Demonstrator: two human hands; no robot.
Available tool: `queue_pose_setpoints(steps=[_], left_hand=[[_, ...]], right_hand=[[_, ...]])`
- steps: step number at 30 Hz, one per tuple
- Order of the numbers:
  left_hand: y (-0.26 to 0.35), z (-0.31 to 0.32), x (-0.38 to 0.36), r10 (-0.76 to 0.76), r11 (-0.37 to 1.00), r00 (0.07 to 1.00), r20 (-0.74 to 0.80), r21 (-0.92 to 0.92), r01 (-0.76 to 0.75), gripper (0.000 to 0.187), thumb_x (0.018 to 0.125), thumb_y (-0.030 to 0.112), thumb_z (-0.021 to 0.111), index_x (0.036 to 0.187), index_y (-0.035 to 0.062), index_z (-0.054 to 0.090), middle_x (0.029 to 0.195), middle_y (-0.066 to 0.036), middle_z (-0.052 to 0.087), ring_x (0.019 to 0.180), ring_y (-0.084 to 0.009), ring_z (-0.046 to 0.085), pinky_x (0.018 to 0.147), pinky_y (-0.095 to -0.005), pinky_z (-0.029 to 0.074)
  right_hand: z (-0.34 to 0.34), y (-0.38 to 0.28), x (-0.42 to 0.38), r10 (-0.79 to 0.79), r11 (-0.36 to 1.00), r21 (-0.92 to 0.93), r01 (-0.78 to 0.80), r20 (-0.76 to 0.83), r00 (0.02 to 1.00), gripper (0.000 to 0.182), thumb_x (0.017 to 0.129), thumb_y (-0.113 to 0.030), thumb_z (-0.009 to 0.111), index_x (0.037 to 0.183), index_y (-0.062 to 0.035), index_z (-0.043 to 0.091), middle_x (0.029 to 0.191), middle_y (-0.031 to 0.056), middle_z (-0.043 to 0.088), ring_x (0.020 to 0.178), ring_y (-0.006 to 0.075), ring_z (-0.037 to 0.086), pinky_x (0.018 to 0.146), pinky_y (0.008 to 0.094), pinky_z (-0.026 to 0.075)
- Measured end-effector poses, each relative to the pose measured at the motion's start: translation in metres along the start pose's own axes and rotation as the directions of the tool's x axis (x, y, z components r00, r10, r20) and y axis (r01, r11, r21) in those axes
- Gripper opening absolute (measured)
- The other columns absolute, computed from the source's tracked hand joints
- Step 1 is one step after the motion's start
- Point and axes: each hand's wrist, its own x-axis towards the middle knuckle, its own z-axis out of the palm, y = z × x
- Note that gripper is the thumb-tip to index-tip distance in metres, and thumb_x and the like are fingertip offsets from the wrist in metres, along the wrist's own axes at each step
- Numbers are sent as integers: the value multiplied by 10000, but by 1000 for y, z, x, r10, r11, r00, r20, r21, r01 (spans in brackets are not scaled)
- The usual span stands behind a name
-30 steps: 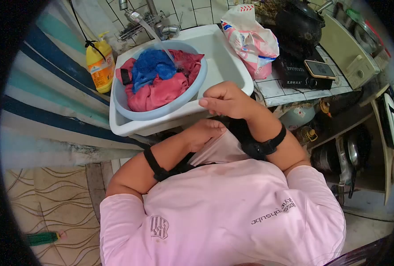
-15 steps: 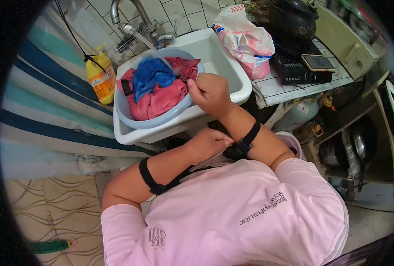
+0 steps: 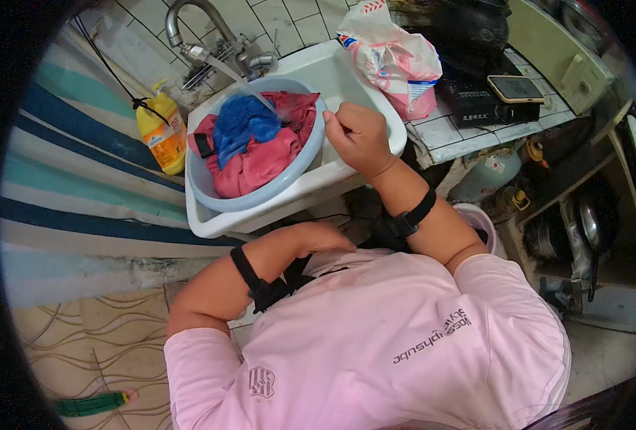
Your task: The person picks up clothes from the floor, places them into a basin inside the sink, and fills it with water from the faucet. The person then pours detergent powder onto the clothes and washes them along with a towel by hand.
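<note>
A pale blue basin (image 3: 298, 172) stands in the white sink (image 3: 397, 143), holding red-pink cloth (image 3: 253, 163) and a blue cloth (image 3: 245, 125). Water runs from the metal faucet (image 3: 226, 32) onto the cloths. My right hand (image 3: 359, 138) is closed in a fist over the sink, beside the basin's right rim; its inner side is hidden. Low in front of the sink, my left hand (image 3: 326, 238) is at the upper edge of the pink shirt (image 3: 397, 337), its fingers blurred and partly hidden.
A yellow bottle (image 3: 162, 136) hangs left of the sink by a striped curtain (image 3: 96, 158). Right of it are a pink-white bag (image 3: 397, 64), a phone (image 3: 515, 89) on a black appliance (image 3: 475, 107), and a dark pot (image 3: 475, 21). Below stands a pale bucket (image 3: 479, 218).
My right hand has moved right, away from the basin's rim. My left hand has shifted left, and its earlier pinch at thin material by the shirt no longer shows. The view has shifted slightly.
</note>
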Motion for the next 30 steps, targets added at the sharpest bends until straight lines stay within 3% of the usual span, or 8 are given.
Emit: queue_pose_setpoints(steps=[4,6,9,14,18,22,28,30], left_hand=[[5,-9,-16,125,978,987,105,-179,-105,371,830,298,632,1048,-2,610,1076,-135,606,997,-223,562,831,-366,455],[8,-7,-18,350,686,936,-29,-673,-277,267,875,219,602,1007,-12,615,989,-110,637,887,-201,605,796,-340,487],[16,6,-25,413,509,909,-63,-811,-288,220,911,183,556,991,-17,601,944,-112,639,858,-204,614,763,-325,497],[22,12,-44,422,486,901,-94,-816,-313,219,935,133,492,1006,-53,584,968,-146,633,869,-226,619,793,-355,501],[20,11,-41,408,453,901,-151,-823,-343,233,945,106,454,1016,-81,572,990,-168,628,901,-250,617,821,-367,501],[27,13,-37,446,457,892,-75,-838,-298,227,928,117,493,1045,-56,582,1020,-168,629,907,-250,620,833,-371,503],[35,29,-38,359,513,927,-113,-806,-297,220,917,81,487,1038,-78,579,996,-155,628,866,-231,623,794,-350,513],[32,32,-39,336,622,931,-143,-708,-334,216,900,103,530,1021,-63,598,944,-120,631,830,-189,609,755,-311,506]], right_hand=[[-6,-1,1,-7,1000,-4,7,15,1000,280,773,-24,621,574,-14,424,533,108,390,453,268,381,440,373,297],[-7,-2,0,-16,1000,-8,16,16,1000,279,771,-24,622,572,-16,427,533,109,390,452,269,382,440,375,298],[-6,2,-4,-5,999,-39,6,27,1000,279,767,-80,630,556,-41,451,540,120,429,472,300,435,450,396,338],[-6,-4,-17,12,994,-107,-7,47,999,277,756,-147,639,541,-73,481,552,124,479,499,327,501,461,417,384],[-17,-14,-29,-22,992,-124,29,55,998,274,731,-67,647,545,-55,446,533,109,433,468,304,446,443,394,335],[-16,-17,-24,-71,977,-196,82,61,996,265,704,-94,659,538,-78,453,532,95,446,474,294,469,445,392,359],[7,-19,-31,-96,951,-283,125,113,989,249,686,-140,671,530,-111,480,535,67,472,486,265,495,455,383,387],[9,-19,-31,-89,949,-291,118,110,990,245,686,-144,671,529,-111,486,538,67,477,490,265,498,457,383,389]])
